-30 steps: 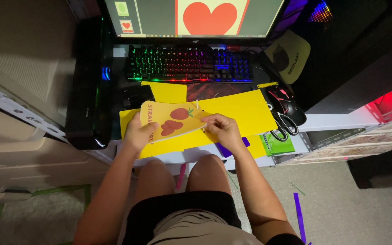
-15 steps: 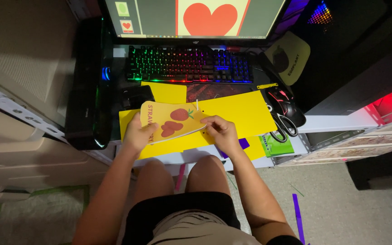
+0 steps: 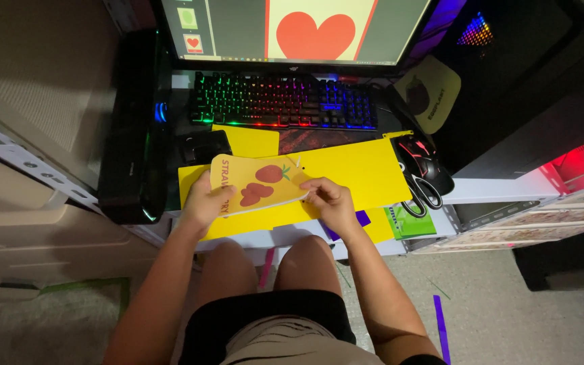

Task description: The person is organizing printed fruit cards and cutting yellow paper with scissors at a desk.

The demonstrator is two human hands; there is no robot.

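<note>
While both hands (image 3: 205,201) (image 3: 329,201) grip its ends, the card (image 3: 257,183) lies left-to-right.

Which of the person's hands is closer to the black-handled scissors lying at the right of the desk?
Right. The right hand grips the tan fruit card on the side toward the black-handled scissors; the left hand holds the card's far end.

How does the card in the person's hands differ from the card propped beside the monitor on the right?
The held card is pale yellow with red fruit shapes; the propped card is greener yellow with one dark shape. The held card sits between the left hand and right hand over yellow paper; the propped card stands untouched. Both have rounded corners and a picture.
</note>
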